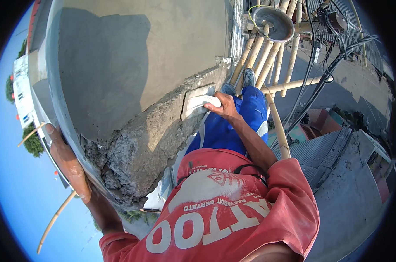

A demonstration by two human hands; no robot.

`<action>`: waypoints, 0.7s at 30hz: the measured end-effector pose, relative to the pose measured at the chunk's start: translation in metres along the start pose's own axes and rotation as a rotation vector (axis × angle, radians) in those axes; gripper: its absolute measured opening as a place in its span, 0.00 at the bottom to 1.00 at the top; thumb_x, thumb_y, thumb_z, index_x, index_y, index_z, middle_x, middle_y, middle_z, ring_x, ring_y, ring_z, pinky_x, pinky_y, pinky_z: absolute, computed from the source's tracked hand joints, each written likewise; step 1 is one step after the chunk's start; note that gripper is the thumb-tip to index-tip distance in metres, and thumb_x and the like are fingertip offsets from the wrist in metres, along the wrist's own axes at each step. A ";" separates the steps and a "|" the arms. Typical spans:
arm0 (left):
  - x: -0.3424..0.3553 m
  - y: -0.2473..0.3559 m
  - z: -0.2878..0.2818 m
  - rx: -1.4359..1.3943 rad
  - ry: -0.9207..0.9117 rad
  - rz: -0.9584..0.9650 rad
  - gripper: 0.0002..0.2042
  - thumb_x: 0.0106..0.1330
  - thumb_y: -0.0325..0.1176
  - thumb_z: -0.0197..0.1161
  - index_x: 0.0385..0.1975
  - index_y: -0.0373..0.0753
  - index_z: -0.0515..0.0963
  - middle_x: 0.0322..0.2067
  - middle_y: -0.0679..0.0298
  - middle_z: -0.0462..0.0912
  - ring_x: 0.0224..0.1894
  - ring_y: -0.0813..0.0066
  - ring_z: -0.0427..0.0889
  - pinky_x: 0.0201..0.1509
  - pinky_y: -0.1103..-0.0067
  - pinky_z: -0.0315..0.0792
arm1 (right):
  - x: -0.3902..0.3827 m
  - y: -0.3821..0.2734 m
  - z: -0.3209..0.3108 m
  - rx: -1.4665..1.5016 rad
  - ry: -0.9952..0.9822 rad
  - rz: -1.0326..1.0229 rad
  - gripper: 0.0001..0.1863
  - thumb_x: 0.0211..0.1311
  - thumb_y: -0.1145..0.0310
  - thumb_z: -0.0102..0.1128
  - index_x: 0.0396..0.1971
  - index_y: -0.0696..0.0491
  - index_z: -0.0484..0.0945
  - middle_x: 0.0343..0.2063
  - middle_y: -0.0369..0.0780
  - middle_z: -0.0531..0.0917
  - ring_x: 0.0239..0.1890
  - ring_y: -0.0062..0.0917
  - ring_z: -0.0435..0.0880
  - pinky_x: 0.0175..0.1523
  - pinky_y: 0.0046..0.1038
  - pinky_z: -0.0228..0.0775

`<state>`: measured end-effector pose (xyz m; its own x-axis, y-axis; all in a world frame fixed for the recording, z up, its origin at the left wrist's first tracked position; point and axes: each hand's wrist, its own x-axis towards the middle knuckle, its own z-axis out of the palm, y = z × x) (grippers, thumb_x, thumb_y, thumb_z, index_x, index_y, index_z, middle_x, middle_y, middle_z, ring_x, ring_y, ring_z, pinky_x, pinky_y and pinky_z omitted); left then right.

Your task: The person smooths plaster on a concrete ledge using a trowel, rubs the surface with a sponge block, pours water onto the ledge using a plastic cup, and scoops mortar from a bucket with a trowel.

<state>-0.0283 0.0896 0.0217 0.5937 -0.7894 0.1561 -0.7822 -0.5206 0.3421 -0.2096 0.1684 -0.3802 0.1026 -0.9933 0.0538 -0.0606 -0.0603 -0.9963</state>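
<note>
My right hand (pixel 224 107) is closed around the pale handle of a plastering float (pixel 195 101). The float's flat plate lies against the lower strip of the wall, at the edge of the rough mortar (pixel 137 150). Above that strip, the wall's grey plaster (pixel 180 48) is smooth, with a dark shadow across it. At the far left, my left hand (pixel 70 165) rests along the wall's pale outer edge (pixel 60 105), its visible fingers stretched out. Lumpy, broken mortar hangs along the corner close to this hand.
Bamboo poles (pixel 268 61) form a scaffold under my feet. A round basin (pixel 274 24) with grey residue stands on them at the top. Dark cables and a utility pole (pixel 337 65) run down the right side. Corrugated roofs (pixel 318 153) lie far below.
</note>
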 end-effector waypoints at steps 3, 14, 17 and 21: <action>-0.001 0.009 -0.001 -0.091 -0.065 0.023 0.36 0.68 0.61 0.36 0.37 0.28 0.77 0.20 0.62 0.72 0.25 0.74 0.66 0.33 0.78 0.60 | -0.011 0.047 -0.028 0.034 0.166 0.330 0.15 0.52 0.61 0.68 0.23 0.58 0.77 0.16 0.36 0.77 0.22 0.14 0.72 0.26 0.23 0.64; 0.004 -0.017 -0.014 0.095 -0.118 0.156 0.27 0.72 0.47 0.39 0.24 0.27 0.73 0.23 0.47 0.73 0.32 0.50 0.68 0.42 0.63 0.62 | 0.078 -0.115 -0.155 0.271 0.675 0.255 0.13 0.64 0.59 0.55 0.27 0.53 0.70 0.17 0.31 0.69 0.19 0.13 0.65 0.25 0.18 0.58; 0.004 -0.016 -0.008 0.146 -0.073 0.336 0.25 0.72 0.45 0.39 0.24 0.29 0.75 0.24 0.46 0.74 0.34 0.48 0.70 0.46 0.64 0.64 | 0.110 -0.156 -0.189 0.185 0.624 0.246 0.12 0.64 0.60 0.55 0.32 0.55 0.73 0.18 0.31 0.70 0.19 0.13 0.66 0.24 0.17 0.58; 0.006 -0.024 -0.002 0.146 -0.002 0.512 0.19 0.69 0.41 0.47 0.22 0.32 0.75 0.19 0.47 0.75 0.29 0.50 0.75 0.46 0.66 0.66 | 0.154 -0.268 -0.209 -0.062 0.453 0.013 0.15 0.59 0.59 0.61 0.32 0.58 0.74 0.16 0.30 0.70 0.17 0.11 0.64 0.23 0.16 0.55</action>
<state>-0.0058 0.0982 0.0162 0.1290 -0.9550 0.2671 -0.9900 -0.1085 0.0901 -0.3855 0.0111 -0.0909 -0.3424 -0.9363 0.0783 -0.1199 -0.0392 -0.9920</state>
